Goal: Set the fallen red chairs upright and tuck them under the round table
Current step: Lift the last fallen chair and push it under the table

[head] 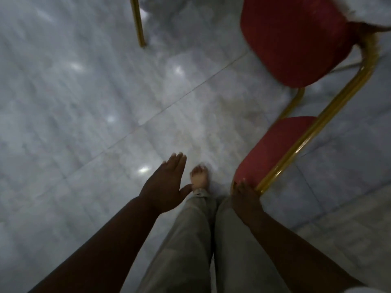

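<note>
A red chair (294,39) with a gold metal frame stands at the right, its padded seat toward the top and its red backrest (273,149) nearer to me. My right hand (246,195) grips the top edge of that backrest. My left hand (167,182) hovers flat over the floor with fingers spread and nothing in it. At the top right corner a white tablecloth edge (372,11) overlaps the seat. The picture is blurred by motion.
Pale grey marble floor tiles (95,102) fill the left and middle. A gold chair leg (138,22) comes down at the top centre. My legs in light trousers and one bare foot (198,178) are between my hands.
</note>
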Action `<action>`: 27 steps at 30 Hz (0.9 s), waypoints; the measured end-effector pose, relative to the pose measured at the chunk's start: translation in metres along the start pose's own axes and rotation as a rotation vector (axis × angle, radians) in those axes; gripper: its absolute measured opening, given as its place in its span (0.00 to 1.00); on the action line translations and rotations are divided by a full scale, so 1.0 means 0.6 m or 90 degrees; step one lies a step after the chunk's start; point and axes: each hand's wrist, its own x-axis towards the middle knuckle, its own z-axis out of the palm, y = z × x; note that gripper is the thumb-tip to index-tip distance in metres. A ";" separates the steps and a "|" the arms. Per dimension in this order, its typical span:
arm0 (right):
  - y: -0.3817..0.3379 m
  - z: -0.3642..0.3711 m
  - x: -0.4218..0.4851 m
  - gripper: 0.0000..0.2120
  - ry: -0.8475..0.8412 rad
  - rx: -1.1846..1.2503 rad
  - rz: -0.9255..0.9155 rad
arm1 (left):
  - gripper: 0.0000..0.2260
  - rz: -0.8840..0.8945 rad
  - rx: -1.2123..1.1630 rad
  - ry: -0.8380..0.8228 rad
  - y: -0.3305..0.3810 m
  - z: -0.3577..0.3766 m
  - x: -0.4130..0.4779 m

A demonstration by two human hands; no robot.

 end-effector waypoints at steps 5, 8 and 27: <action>-0.009 -0.020 -0.022 0.22 0.130 -0.228 -0.095 | 0.38 -0.025 -0.039 -0.022 -0.008 0.034 -0.020; -0.011 -0.059 -0.055 0.27 0.161 -0.377 -0.149 | 0.38 -0.043 -0.061 -0.051 0.006 0.034 -0.042; 0.074 -0.424 -0.673 0.15 0.527 -0.449 -0.497 | 0.55 0.115 -0.091 0.040 0.258 -0.207 -0.092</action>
